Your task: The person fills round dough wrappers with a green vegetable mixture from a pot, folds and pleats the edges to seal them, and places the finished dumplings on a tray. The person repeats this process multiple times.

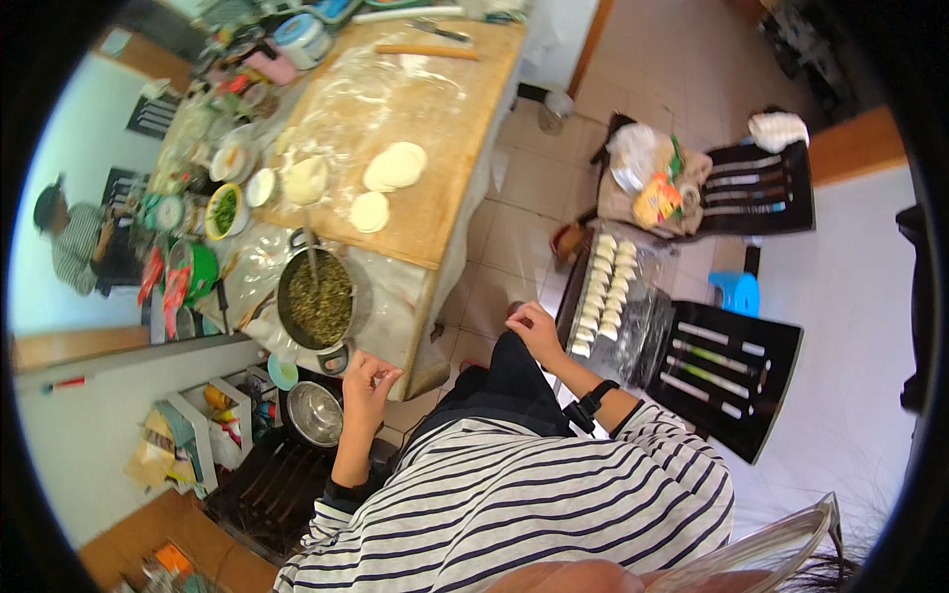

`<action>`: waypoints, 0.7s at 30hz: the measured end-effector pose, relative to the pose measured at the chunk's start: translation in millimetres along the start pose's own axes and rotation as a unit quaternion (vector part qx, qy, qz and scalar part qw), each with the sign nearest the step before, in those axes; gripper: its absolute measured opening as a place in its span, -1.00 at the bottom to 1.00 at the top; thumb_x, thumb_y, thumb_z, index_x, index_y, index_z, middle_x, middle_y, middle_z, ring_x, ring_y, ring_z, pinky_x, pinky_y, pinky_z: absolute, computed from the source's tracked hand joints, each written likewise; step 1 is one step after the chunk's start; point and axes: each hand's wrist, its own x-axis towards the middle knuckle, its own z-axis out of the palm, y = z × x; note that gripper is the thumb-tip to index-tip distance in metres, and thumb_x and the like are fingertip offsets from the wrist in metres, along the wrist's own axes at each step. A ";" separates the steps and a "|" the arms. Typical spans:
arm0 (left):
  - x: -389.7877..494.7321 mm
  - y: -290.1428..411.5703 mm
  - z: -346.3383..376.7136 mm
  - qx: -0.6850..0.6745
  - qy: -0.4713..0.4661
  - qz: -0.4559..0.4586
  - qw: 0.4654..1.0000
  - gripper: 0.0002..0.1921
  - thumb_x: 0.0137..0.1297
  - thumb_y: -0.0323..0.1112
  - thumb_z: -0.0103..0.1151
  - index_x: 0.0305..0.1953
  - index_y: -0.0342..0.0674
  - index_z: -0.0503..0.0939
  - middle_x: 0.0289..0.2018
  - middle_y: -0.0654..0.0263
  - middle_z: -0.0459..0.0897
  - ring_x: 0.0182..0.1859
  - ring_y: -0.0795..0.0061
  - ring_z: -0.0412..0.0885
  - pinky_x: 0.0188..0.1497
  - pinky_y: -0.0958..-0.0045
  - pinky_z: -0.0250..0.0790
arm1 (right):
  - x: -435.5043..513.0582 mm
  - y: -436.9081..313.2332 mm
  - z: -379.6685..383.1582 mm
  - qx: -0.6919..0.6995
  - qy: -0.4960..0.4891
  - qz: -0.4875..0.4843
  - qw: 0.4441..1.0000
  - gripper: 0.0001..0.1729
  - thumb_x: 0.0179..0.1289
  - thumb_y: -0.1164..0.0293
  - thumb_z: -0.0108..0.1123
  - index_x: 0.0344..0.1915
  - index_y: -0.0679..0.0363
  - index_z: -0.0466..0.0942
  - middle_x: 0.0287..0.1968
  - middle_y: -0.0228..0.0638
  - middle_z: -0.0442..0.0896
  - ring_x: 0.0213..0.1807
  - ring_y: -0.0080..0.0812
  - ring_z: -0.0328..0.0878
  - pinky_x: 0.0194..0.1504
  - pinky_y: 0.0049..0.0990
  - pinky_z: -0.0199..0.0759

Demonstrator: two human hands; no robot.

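Note:
My left hand (pixel 371 378) is raised beside the table corner, just below the handle of a metal pot (pixel 317 300) of chopped green filling with a spoon standing in it. Its fingers are curled, thumb near the fingertips; nothing shows in them. My right hand (pixel 535 330) hovers above my knee, fingers bent in, left of a tray (pixel 641 333) holding two rows of folded dumplings (pixel 604 289). Whether it holds anything is not visible. Flat dough wrappers (pixel 395 166), another round wrapper (pixel 369 213) and a dough lump (pixel 305 180) lie on the floured wooden board (pixel 437 148).
A rolling pin (pixel 426 52) and a knife (pixel 439 31) lie at the board's far end. A bowl of chopped greens (pixel 225 211) stands left of it. Chairs (pixel 726 378) flank the tray, one bearing bags. An empty metal bowl (pixel 315 413) sits below the table.

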 end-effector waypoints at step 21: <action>50.2 -1.3 -43.6 -0.081 0.361 -0.110 0.922 -0.82 0.27 -0.32 0.24 -0.35 -0.34 0.60 -0.47 0.30 0.43 -0.44 0.51 0.40 -0.41 0.51 0.22 | 414.1 -94.1 137.5 -0.317 -0.247 -0.205 0.892 -0.69 0.01 0.29 0.43 -0.19 0.07 0.69 -0.22 -0.19 0.53 -0.13 -0.14 0.54 -0.12 -0.26 0.45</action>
